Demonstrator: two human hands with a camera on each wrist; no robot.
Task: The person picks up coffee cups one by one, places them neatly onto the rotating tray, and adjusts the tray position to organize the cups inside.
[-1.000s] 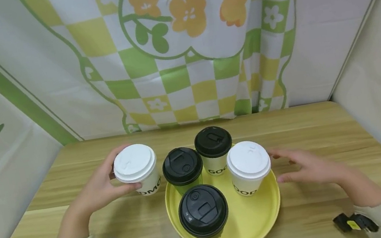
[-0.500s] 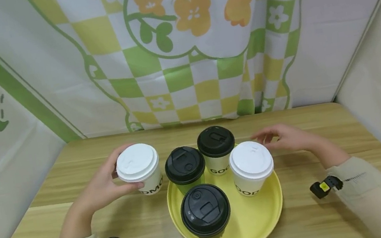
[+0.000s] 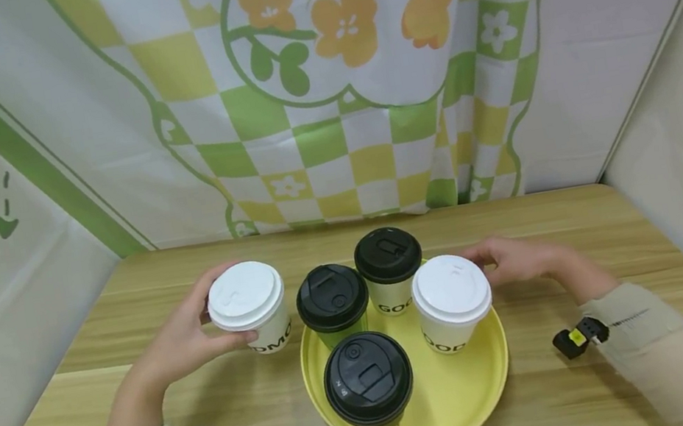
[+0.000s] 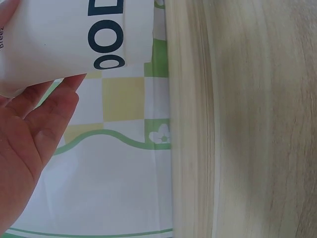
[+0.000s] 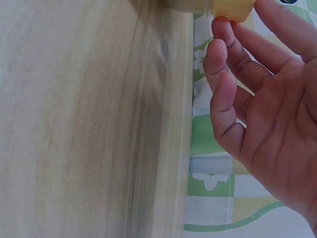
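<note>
My left hand (image 3: 186, 334) grips a white paper cup with a white lid (image 3: 246, 296), thumb in front and fingers round the back. In the left wrist view, that cup (image 4: 59, 39) is upright, its base raised off the table. On a round yellow tray (image 3: 459, 403) stand a second white-lidded cup (image 3: 450, 289) and several black-lidded cups, one of them a green cup (image 3: 333, 300). My right hand (image 3: 517, 261) is behind the right white-lidded cup, which hides its fingertips. Its fingers bend loosely in the right wrist view, a fingertip (image 5: 223, 29) at a yellow edge (image 5: 235, 9).
The wooden table (image 3: 584, 390) runs back to a checked floral cloth (image 3: 364, 142). White fabric walls close in both sides. A black-lidded cup (image 3: 387, 258) stands at the tray's back, and a larger black-lidded cup (image 3: 368, 380) at its front left.
My right hand has moved from the right side of the tray to behind the white-lidded cup, then slightly closer to it. The left hand keeps its grip on its cup, almost still.
</note>
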